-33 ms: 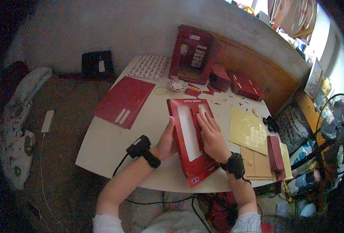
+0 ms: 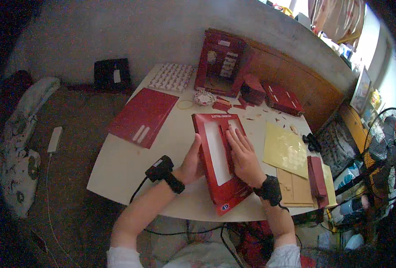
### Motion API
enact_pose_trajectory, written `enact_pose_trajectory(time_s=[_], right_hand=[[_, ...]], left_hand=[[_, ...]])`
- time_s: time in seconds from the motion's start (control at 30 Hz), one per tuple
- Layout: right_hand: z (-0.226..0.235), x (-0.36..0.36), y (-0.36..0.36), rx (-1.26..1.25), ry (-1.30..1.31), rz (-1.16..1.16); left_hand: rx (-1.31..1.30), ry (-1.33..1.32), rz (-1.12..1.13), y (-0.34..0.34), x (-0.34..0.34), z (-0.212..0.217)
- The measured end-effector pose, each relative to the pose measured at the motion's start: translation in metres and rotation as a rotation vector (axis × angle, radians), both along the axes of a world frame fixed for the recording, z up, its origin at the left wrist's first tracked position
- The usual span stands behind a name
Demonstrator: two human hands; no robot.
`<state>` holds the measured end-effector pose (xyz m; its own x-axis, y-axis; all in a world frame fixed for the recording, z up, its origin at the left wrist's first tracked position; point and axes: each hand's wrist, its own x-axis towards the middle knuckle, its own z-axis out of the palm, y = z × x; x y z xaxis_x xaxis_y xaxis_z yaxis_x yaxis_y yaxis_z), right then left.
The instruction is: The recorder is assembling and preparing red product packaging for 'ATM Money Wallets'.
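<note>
Locate red box (image 2: 227,156) at surface's (image 2: 122,172) 6 o'clock side. Note left hand (image 2: 191,161) against 9 o'clock edge, grip closure impossible to tell; right hand (image 2: 246,161) flat at 3 o'clock, fingers together, unpinched. Avoid hard pressing: may buckle cutout (image 2: 216,154).

The person's left hand (image 2: 191,164) has most of its fingers hidden by the red box (image 2: 218,161), while the right hand (image 2: 246,161) covers part of the box's face. Both white sleeves (image 2: 124,258) are cut off by the lower edge. Dark scraps (image 2: 278,119) on the table (image 2: 117,169) are too small to identify.
</note>
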<state>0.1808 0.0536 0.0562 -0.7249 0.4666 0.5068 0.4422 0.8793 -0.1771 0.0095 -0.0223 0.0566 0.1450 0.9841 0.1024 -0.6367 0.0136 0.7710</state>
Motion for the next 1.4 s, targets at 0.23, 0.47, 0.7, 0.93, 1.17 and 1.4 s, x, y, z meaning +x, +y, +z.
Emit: enact_pose_trajectory(time_s=[0.23,0.47,0.7,0.93,1.17,1.4], right_hand=[[0.001,-0.001,-0.001,0.017,-0.009,0.005],[0.001,0.002,0.001,-0.212,0.148,0.119],[0.004,0.001,-0.005,-0.389,0.280,-0.014],[0.013,-0.002,-0.002,-0.671,0.293,-0.145],[0.002,0.009,0.010,-0.420,0.273,-0.107],[0.001,0.002,0.002,-0.162,0.247,-0.112]], left_hand=[[0.015,-0.035,-0.017,0.003,-0.004,-0.007],[-0.097,0.131,0.065,-0.005,0.004,0.012],[-0.125,0.139,0.007,-0.004,0.006,0.014],[0.197,0.437,0.057,-0.002,0.020,-0.013],[-0.044,0.192,0.000,0.000,0.026,-0.002],[-0.080,0.208,0.132,0.005,0.020,-0.010]])
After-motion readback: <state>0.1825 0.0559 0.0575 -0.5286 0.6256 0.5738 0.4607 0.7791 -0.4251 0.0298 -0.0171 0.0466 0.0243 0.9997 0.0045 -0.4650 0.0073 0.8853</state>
